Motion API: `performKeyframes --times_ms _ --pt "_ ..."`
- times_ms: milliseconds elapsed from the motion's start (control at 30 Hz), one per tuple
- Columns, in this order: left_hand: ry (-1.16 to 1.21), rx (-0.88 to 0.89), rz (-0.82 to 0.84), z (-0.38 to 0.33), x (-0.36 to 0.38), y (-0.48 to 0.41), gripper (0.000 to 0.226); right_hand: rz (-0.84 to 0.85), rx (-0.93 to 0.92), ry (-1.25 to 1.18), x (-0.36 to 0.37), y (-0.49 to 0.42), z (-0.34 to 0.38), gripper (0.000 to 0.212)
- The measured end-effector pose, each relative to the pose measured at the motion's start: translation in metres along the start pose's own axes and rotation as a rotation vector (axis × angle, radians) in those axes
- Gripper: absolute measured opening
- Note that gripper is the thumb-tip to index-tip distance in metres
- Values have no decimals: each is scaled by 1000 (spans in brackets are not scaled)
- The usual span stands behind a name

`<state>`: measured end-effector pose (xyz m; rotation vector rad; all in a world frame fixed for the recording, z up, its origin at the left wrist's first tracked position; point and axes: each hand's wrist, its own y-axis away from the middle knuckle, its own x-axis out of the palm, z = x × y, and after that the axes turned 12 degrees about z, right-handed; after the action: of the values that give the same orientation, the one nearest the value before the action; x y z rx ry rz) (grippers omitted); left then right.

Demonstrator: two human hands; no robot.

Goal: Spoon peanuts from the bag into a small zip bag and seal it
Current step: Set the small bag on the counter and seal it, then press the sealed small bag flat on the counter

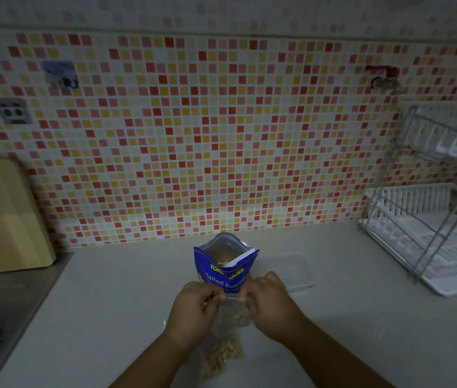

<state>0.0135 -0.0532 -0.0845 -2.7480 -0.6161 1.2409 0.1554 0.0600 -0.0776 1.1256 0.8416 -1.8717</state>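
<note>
A blue bag of salted peanuts [225,264] stands upright and open on the white counter, peanuts showing inside. Just in front of it I hold up a small clear zip bag [232,313] with peanuts in its bottom. My left hand [193,309] pinches the left end of its top strip and my right hand [268,301] pinches the right end. Below my hands, other filled clear bags of peanuts [221,355] lie on the counter. No spoon is visible.
A wooden cutting board [3,217] leans at the left above a steel sink edge [11,303]. A wire dish rack [429,219] stands at the right. A clear flat lid or tray [291,273] lies right of the blue bag. Mosaic tiles cover the wall behind.
</note>
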Motion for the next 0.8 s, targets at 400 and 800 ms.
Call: performKeyframes --times_ms 400,800 --pt "308 -383 273 26 -6 5 21 318 284 -514 18 -11 -3 35" --pt "-62 -515 228 61 39 -3 31 272 399 -495 80 -31 -18 32"
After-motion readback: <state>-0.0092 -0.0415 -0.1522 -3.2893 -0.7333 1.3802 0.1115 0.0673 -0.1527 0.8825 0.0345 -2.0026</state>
